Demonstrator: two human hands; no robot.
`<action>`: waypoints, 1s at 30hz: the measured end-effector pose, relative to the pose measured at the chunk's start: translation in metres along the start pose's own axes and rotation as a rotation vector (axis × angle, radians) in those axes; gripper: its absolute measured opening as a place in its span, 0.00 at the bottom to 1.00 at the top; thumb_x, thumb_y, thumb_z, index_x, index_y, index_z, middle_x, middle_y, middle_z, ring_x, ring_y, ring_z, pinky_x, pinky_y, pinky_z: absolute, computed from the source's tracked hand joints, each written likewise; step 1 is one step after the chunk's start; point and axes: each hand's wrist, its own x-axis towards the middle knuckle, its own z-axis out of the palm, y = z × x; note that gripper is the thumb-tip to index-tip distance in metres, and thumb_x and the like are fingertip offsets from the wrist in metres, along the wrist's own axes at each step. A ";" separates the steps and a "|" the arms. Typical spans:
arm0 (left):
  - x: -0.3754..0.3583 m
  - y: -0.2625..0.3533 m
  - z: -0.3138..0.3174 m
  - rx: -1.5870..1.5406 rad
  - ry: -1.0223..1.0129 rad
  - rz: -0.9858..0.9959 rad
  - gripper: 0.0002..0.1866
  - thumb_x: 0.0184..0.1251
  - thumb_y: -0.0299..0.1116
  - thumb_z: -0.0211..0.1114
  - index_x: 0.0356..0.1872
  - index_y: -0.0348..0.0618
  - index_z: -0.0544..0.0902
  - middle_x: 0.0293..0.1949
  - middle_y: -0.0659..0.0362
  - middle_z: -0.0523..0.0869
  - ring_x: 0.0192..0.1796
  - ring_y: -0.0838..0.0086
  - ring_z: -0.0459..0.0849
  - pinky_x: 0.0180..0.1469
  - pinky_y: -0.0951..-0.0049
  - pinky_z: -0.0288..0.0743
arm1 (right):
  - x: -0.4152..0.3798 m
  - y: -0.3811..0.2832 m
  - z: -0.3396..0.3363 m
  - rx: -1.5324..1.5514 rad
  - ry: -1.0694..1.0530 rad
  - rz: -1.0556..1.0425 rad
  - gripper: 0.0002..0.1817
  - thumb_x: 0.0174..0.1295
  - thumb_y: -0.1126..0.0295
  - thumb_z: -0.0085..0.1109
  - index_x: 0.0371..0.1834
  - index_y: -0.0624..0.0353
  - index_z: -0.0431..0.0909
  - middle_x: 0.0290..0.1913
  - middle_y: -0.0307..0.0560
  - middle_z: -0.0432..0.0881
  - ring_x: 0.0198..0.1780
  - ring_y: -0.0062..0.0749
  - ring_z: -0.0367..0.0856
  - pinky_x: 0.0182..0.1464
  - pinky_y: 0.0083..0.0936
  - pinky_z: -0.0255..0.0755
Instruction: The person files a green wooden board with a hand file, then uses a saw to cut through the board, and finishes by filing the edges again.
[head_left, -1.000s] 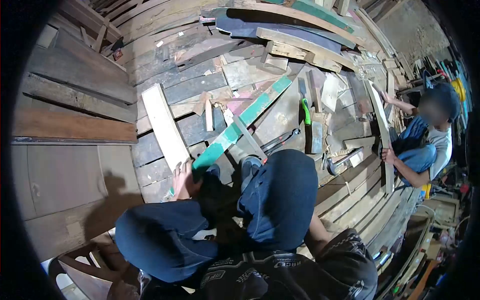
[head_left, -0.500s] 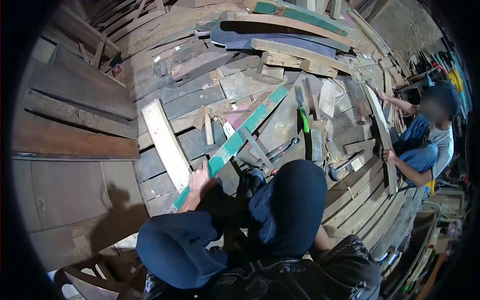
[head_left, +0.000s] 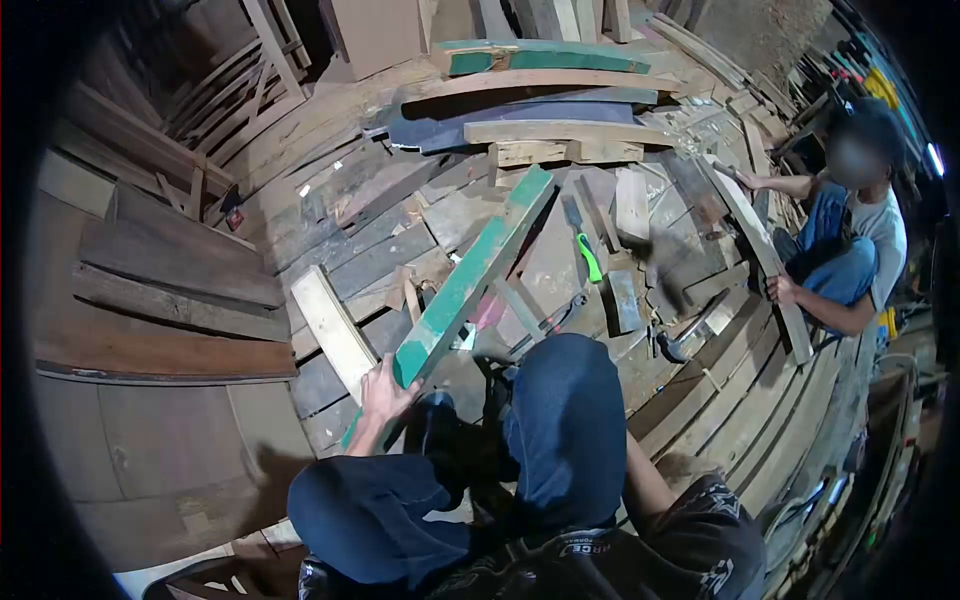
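Observation:
My left hand (head_left: 385,395) is closed round the near end of a long wooden beam with flaking green paint (head_left: 465,285). The beam slants away from me, its far end tilted up off the floor. My right forearm (head_left: 648,478) passes behind my right knee, which hides the hand. A narrow wooden strip (head_left: 519,308) lies just right of the beam. Beyond my knee lie a green-handled tool (head_left: 589,258) with a flat dark blade and a hammer (head_left: 672,347). To the left of the beam is a pale plank (head_left: 333,325).
At right a crouching co-worker (head_left: 850,225) holds a long board (head_left: 755,250). Stacked beams (head_left: 545,84) lie at the back. A dark blurred shape (head_left: 668,265) hovers near the scraps. A wooden panel (head_left: 165,330) stands at left; planks (head_left: 740,410) cover the floor.
My left hand has lifted and turned the green beam, so its side face shows and its far end is higher. The view has shifted. A dark blur has appeared among the scraps at right.

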 end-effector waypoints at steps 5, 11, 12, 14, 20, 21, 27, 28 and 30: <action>0.018 0.010 -0.002 0.091 0.064 0.105 0.38 0.54 0.49 0.80 0.61 0.37 0.74 0.36 0.36 0.89 0.40 0.37 0.89 0.48 0.41 0.82 | -0.008 -0.006 -0.030 0.097 0.059 -0.015 0.23 0.59 0.66 0.69 0.56 0.68 0.82 0.43 0.66 0.89 0.47 0.52 0.91 0.49 0.42 0.80; 0.062 0.016 -0.014 0.116 -0.166 0.100 0.47 0.55 0.53 0.78 0.72 0.38 0.71 0.51 0.33 0.88 0.54 0.38 0.87 0.62 0.43 0.77 | -0.024 -0.008 -0.071 0.185 0.126 -0.017 0.24 0.59 0.66 0.69 0.56 0.68 0.82 0.43 0.66 0.89 0.48 0.52 0.91 0.49 0.41 0.81; 0.072 0.002 -0.003 0.135 -0.104 0.179 0.45 0.55 0.53 0.79 0.71 0.40 0.73 0.50 0.35 0.89 0.54 0.39 0.87 0.62 0.43 0.78 | -0.025 -0.007 -0.074 0.191 0.129 -0.020 0.24 0.59 0.66 0.69 0.56 0.68 0.82 0.43 0.66 0.89 0.48 0.51 0.91 0.50 0.41 0.81; 0.075 0.005 -0.009 0.110 -0.117 0.148 0.45 0.54 0.52 0.79 0.71 0.41 0.74 0.48 0.35 0.90 0.52 0.39 0.88 0.61 0.44 0.78 | -0.028 -0.005 -0.080 0.189 0.134 -0.020 0.24 0.59 0.67 0.69 0.57 0.68 0.82 0.44 0.66 0.89 0.48 0.51 0.91 0.50 0.41 0.81; 0.078 -0.016 0.026 0.075 0.008 0.266 0.45 0.51 0.49 0.79 0.72 0.48 0.71 0.47 0.39 0.89 0.50 0.37 0.88 0.56 0.41 0.80 | -0.009 0.003 -0.050 0.079 0.056 0.015 0.21 0.63 0.66 0.67 0.57 0.67 0.80 0.42 0.66 0.89 0.44 0.54 0.90 0.46 0.43 0.80; 0.076 -0.014 0.031 0.087 -0.029 0.227 0.45 0.51 0.45 0.79 0.73 0.52 0.71 0.48 0.41 0.89 0.51 0.37 0.88 0.55 0.41 0.81 | -0.007 0.005 -0.040 0.051 0.038 0.014 0.21 0.64 0.66 0.66 0.57 0.67 0.80 0.41 0.66 0.89 0.44 0.55 0.90 0.45 0.43 0.80; 0.073 -0.006 0.031 0.051 -0.015 0.137 0.42 0.51 0.54 0.77 0.66 0.46 0.76 0.52 0.41 0.89 0.51 0.41 0.89 0.55 0.43 0.82 | -0.012 0.019 0.023 -0.115 -0.030 -0.005 0.18 0.68 0.66 0.64 0.57 0.66 0.79 0.38 0.66 0.88 0.40 0.59 0.88 0.40 0.45 0.80; 0.072 -0.003 0.030 0.041 0.018 0.128 0.42 0.50 0.54 0.78 0.66 0.47 0.76 0.51 0.40 0.89 0.51 0.41 0.89 0.55 0.43 0.82 | -0.011 0.022 0.032 -0.141 -0.031 -0.016 0.18 0.69 0.66 0.63 0.57 0.66 0.79 0.38 0.66 0.88 0.39 0.60 0.88 0.39 0.45 0.79; 0.073 -0.002 0.033 0.088 -0.019 0.082 0.45 0.51 0.53 0.77 0.70 0.46 0.73 0.52 0.41 0.89 0.54 0.44 0.89 0.58 0.45 0.81 | -0.009 0.026 0.040 -0.193 -0.022 -0.028 0.17 0.71 0.66 0.62 0.57 0.65 0.78 0.37 0.66 0.87 0.38 0.61 0.88 0.38 0.46 0.79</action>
